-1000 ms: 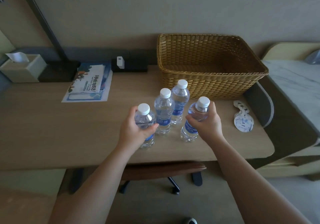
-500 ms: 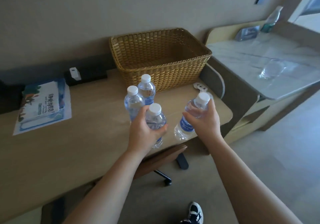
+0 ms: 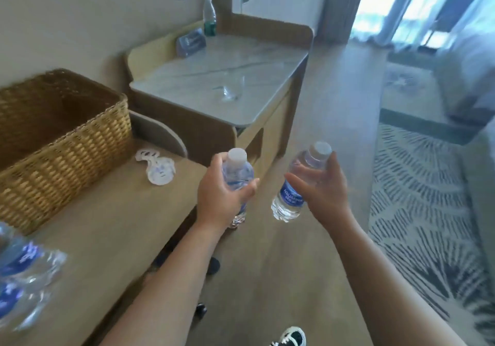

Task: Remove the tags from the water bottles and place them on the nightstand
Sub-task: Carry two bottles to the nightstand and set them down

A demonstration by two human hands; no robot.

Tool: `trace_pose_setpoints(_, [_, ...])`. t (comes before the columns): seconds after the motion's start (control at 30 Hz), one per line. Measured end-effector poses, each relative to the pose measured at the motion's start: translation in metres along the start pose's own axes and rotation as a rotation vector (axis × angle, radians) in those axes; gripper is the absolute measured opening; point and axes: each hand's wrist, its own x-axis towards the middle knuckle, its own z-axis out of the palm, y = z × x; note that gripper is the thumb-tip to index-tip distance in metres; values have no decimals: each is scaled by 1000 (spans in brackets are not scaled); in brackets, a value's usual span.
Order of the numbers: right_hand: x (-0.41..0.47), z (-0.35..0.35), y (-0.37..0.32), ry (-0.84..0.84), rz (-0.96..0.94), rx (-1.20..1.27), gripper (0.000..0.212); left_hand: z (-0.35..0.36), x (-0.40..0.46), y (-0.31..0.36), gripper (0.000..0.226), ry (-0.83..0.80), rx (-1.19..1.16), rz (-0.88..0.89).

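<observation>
The left hand (image 3: 222,198) is wrapping its fingers around a small clear water bottle (image 3: 237,177) and holding it up in the air, past the edge of the desk (image 3: 107,233). This bottle has a white cap and a blue label, and it is standing almost straight. Just to the right, the right hand (image 3: 324,193) is gripping a second water bottle (image 3: 292,201), which is leaning with its white cap toward the far right and its blue label showing below the thumb. The two bottles are near each other but not touching. To the left of the hands, white paper tags (image 3: 158,169) are lying on the desk beside a woven basket (image 3: 61,152). Two more bottles (image 3: 24,286), blurry, are sitting at the near left edge. Beyond the hands a stone-topped nightstand (image 3: 203,77) is standing.
</observation>
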Motion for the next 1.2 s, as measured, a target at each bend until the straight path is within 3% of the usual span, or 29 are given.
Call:
trace_pose_setpoints(0.17, [44,-110,37,236,12,-103,54,126,45,42,52,-208,-142,13])
trace_pose_setpoints(0.5, [106,-287,91,473,101,-181,56,333,103,123,61,-443,-265,45])
trace_pose_setpoints(0.8, [203,-372,139,607,152,-120,58,470,176,152,59,-621,-284,44])
trace_pose_setpoints(1.2, [455,-470,212,665,226,-159,57,688,373,172,54,-679,-225,102])
